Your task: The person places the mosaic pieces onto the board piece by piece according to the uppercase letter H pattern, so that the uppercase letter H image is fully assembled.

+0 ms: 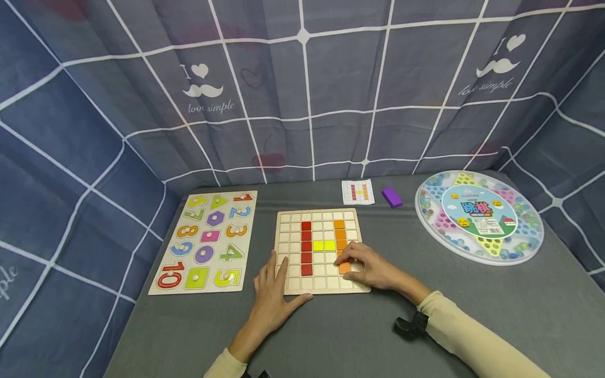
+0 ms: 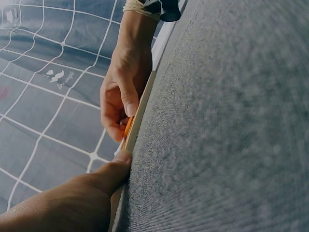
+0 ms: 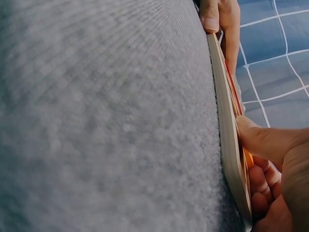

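A wooden grid board [image 1: 293, 285] lies on the grey surface. A column of red tiles [image 1: 306, 245], two yellow tiles [image 1: 323, 245] and a column of orange tiles [image 1: 339, 229] form an H on it. My right hand [image 1: 375, 269] is over the board's lower right, thumb and fingers around an orange tile [image 1: 345, 268] at the column's bottom; the left wrist view shows that orange piece [image 2: 128, 126] at the fingertips. With fingers extended, my left hand [image 1: 272, 302] rests at the board's lower left, its thumb [image 2: 116, 166] against the near edge.
Behind the board are a small pattern card [image 1: 348, 195] and a purple block [image 1: 392, 197]. A number-and-shape puzzle board [image 1: 189, 244] lies left; a round Chinese checkers board [image 1: 430, 231] lies right. Checked cloth [image 1: 340, 79] hangs behind and at both sides.
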`<state>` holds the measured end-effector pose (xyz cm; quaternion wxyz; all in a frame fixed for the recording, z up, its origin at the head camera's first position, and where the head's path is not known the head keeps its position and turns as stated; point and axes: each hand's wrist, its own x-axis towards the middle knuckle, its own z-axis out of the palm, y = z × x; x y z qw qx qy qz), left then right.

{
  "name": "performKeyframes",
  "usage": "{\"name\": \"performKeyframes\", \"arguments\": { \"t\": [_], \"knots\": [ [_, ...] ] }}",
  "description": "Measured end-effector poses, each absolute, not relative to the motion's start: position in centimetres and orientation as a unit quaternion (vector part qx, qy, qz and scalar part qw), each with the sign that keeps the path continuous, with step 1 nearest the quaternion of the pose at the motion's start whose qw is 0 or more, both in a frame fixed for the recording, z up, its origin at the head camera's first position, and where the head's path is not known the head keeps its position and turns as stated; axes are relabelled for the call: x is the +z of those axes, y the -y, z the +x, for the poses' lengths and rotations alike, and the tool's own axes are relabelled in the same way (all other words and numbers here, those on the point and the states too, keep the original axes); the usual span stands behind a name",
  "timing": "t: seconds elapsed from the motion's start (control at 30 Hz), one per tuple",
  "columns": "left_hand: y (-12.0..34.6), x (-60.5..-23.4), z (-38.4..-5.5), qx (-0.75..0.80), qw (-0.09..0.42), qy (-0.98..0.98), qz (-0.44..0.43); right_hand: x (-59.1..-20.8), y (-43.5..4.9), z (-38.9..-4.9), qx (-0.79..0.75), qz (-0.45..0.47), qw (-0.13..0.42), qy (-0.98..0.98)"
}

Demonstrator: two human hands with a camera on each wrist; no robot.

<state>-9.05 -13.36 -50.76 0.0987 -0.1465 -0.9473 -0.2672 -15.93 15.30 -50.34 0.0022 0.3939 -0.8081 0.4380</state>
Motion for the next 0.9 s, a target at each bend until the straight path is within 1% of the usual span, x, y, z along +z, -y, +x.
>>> {"name": "performKeyframes", "arguments": {
  "t": [0.2,0.33,0.57,0.9],
  "knots": [
    [13.35,-50.75,-9.08,-0.27,0.099,0.947,-0.144,-50.26,-15.4,-16.12,0.45,0.395,-0.016,0.8],
    [13.35,-50.75,-9.1,-0.268,0.107,0.946,-0.148,-50.17,-15.57,-16.18,0.467,0.392,-0.031,0.792],
    [13.38,-50.69,-8.96,-0.271,0.094,0.948,-0.137,-49.96,-15.71,-16.13,0.482,0.388,-0.046,0.784],
    [13.37,-50.63,-9.0,-0.266,0.089,0.95,-0.137,-50.03,-16.11,-16.17,0.507,0.366,-0.07,0.777]
  ]
}}
